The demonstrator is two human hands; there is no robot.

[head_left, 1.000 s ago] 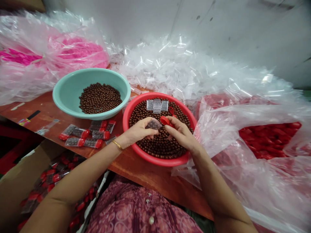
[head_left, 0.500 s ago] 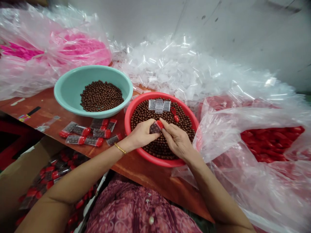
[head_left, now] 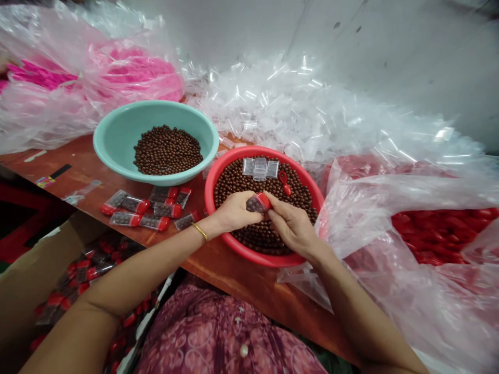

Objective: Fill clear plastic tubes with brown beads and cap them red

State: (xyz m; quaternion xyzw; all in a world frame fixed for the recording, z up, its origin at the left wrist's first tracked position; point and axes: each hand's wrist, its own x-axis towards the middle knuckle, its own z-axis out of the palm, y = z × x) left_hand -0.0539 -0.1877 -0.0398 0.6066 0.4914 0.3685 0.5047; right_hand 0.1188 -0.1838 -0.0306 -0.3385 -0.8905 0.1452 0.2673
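Above a red basin [head_left: 209,187] of brown balls [head_left: 234,182], my left hand [head_left: 236,212] grips a small clear container [head_left: 255,204] filled with dark balls. My right hand [head_left: 292,223] pinches the red cap [head_left: 265,200] at the container's right end; the fingertips partly cover it. On the balls behind the hands lie several empty clear containers [head_left: 260,169] and a red spoon-shaped piece [head_left: 285,183]. Left of the basin, several filled containers with red caps [head_left: 166,209] lie on the table [head_left: 210,265].
A teal basin [head_left: 117,124] with more brown balls stands at the left. Clear empty containers [head_left: 280,104] are heaped along the wall. Plastic bags hold pink pieces [head_left: 132,72] and red caps [head_left: 436,234]. Below the table edge, a cardboard box [head_left: 39,270] holds many filled containers.
The view has shifted slightly, so everything sits a little further right. Both hands stay on the same capped container, and its red cap shows somewhat more between the fingers.
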